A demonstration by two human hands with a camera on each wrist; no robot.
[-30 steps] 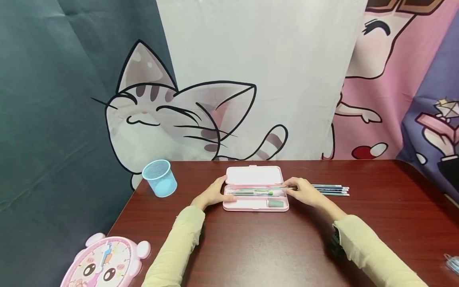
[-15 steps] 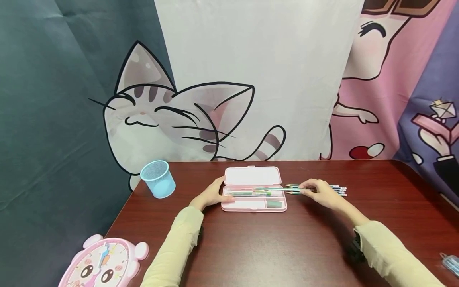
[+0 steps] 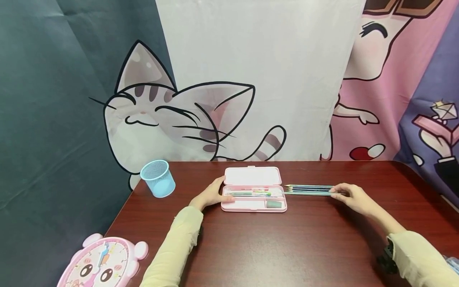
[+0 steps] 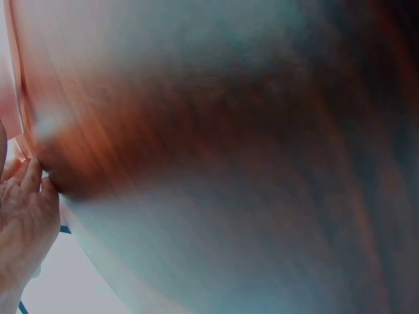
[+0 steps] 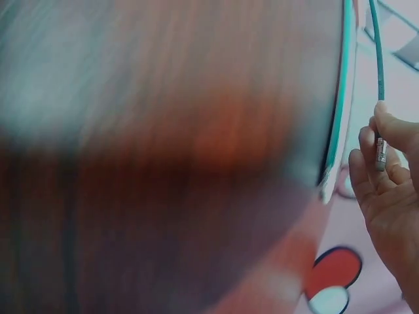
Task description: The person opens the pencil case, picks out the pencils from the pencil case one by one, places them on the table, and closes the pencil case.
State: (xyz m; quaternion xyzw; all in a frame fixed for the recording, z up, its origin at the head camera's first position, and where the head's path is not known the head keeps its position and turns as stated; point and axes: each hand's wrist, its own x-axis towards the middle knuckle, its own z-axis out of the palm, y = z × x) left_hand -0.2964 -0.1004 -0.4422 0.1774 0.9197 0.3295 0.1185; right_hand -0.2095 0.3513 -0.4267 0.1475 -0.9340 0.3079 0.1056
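Note:
A pink pencil case (image 3: 244,205) lies open on the table, its lid laid back. Several pens and pencils (image 3: 249,194) fill its long compartment, and a grey-green block (image 3: 274,204) sits in a small front one. At the case's left end, my left hand (image 3: 209,196) grips the edge, thumb over the front part; the left wrist view shows only part of this hand (image 4: 26,222). My right hand (image 3: 353,198) pinches a green pencil (image 5: 379,59) near its eraser end, thumb against fingers. Its far tip reaches the case's right edge. Several pencils (image 3: 308,189) lie side by side just behind it.
A light-blue mesh pen holder (image 3: 159,181) stands at the back left of the dark red wooden table (image 3: 261,243). A pink cartoon clock (image 3: 102,263) is at the front left. A blue thing (image 3: 452,263) at the right edge is partly hidden by the sleeve.
My right hand has moved right, away from the case, drawing the pencil out from over the compartment to beside the other pencils. The left hand has stayed on the case.

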